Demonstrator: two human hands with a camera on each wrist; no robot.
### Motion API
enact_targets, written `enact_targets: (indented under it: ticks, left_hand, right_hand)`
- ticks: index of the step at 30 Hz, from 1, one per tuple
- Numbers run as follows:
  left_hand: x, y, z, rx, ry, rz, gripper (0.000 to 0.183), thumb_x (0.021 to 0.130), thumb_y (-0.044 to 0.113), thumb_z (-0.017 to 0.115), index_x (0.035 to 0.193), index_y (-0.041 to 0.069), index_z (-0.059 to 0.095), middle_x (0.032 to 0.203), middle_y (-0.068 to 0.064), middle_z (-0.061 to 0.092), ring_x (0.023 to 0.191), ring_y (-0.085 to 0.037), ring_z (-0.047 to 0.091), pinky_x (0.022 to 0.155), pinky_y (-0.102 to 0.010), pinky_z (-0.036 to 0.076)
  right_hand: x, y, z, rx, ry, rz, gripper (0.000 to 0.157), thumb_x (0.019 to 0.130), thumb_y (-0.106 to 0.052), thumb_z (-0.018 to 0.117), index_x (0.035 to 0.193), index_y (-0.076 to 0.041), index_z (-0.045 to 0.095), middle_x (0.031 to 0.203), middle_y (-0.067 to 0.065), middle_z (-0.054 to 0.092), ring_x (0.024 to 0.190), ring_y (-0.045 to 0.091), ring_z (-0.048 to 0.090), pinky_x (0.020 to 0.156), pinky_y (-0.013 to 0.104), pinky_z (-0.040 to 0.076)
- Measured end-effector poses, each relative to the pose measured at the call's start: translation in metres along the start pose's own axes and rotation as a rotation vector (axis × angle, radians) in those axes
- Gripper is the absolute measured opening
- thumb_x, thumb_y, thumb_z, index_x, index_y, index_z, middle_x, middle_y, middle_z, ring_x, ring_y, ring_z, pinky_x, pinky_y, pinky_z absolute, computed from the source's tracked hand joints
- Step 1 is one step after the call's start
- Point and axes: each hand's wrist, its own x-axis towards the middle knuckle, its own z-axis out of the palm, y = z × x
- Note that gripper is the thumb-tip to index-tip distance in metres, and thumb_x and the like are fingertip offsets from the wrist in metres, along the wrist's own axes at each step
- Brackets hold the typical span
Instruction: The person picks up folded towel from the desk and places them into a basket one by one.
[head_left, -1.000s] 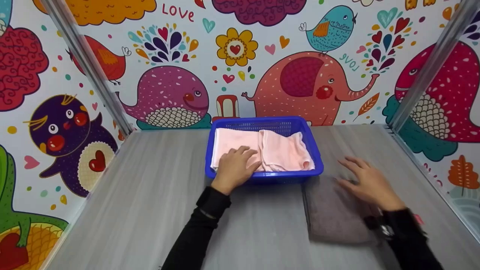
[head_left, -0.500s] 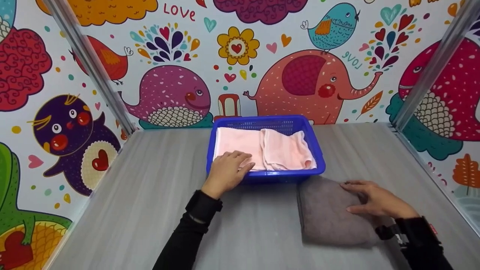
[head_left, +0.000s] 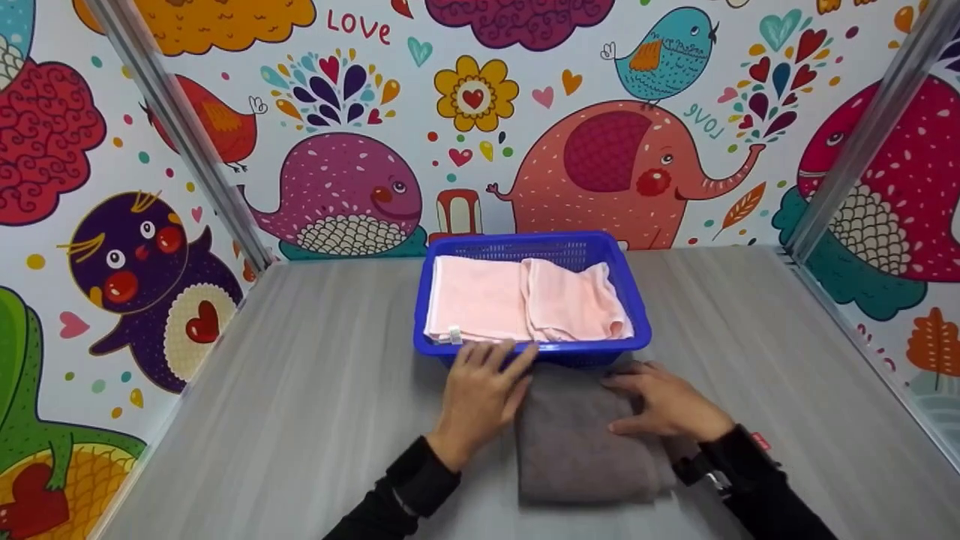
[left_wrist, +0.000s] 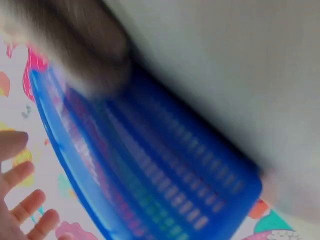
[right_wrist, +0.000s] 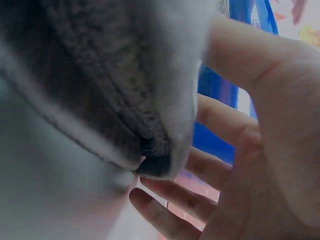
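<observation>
A folded grey towel (head_left: 577, 457) lies in front of the blue plastic basket (head_left: 592, 346). My right hand (head_left: 671, 405) holds it by its right side, thumb and forefinger on top. In the right wrist view the towel's (right_wrist: 135, 75) thick folded edge hides some fingertips. My left hand (head_left: 480, 390), fingers spread, hovers beside the towel's left edge at the basket's front rim and holds nothing. Two folded pink towels fill the basket side by side: a flat left one (head_left: 480, 292) with a white tag and a looser right one (head_left: 574, 300). The left wrist view is blurred.
The basket stands on a grey wood-grain table (head_left: 322, 360), near the back wall (head_left: 465, 180) with its cartoon animals. Metal posts (head_left: 180, 142) mark the corners, and patterned side walls enclose the table left and right.
My right hand has brought the grey towel leftward along the basket's front. My left hand has left the pink towel and come down and right to the grey towel's left edge.
</observation>
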Motion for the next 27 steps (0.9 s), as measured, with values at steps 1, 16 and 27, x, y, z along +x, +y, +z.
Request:
enact_targets:
  ticks: [1, 16, 27]
  left_hand:
    - [-0.004, 0.004, -0.002, -0.015, -0.045, -0.013, 0.043, 0.093, 0.037, 0.074, 0.135, 0.026, 0.069, 0.124, -0.004, 0.065, 0.108, -0.025, 0.061, 0.092, -0.042, 0.051]
    - [-0.013, 0.017, -0.008, -0.572, -0.786, -0.412, 0.072, 0.090, 0.050, 0.075, 0.152, 0.029, 0.045, 0.133, -0.030, 0.063, 0.115, -0.046, 0.066, 0.095, -0.057, 0.053]
    - [-0.013, 0.020, 0.000, -0.783, -0.717, -0.434, 0.060, 0.084, 0.026, 0.083, 0.136, 0.025, 0.052, 0.132, -0.021, 0.055, 0.121, -0.035, 0.060, 0.096, -0.046, 0.053]
  right_hand:
    - [0.004, -0.003, 0.002, -0.001, 0.004, -0.007, 0.068, 0.076, -0.051, 0.087, 0.128, -0.010, 0.073, 0.130, 0.016, 0.067, 0.123, 0.043, 0.060, 0.099, 0.060, 0.050]
    - [0.004, -0.029, 0.003, -0.092, 0.035, 0.185, 0.090, 0.069, -0.059, 0.089, 0.142, -0.012, 0.064, 0.116, 0.029, 0.067, 0.099, 0.042, 0.067, 0.078, 0.058, 0.055]
    - [0.008, -0.035, 0.010, 0.075, 0.053, 0.208, 0.085, 0.069, -0.031, 0.094, 0.144, -0.011, 0.059, 0.127, 0.019, 0.070, 0.112, 0.043, 0.066, 0.092, 0.060, 0.053]
